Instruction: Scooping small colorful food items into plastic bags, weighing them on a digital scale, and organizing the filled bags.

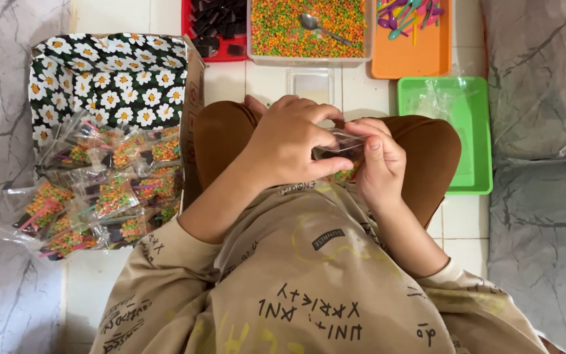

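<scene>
Pinching a small clear packet over the lap, the left hand and right hand both close their grip on its top edge; coloured beads show at its bottom. The film looks light, soft and slippery, likely best held by the upper seam. At nine o'clock a daisy-print box holds filled packets spilling onto the floor. At two o'clock lies a green tray of clear bags. At twelve, farthest, sit a clear tub of beads with a spoon, a red tray of dark pieces, and an orange tray of small spoons
</scene>
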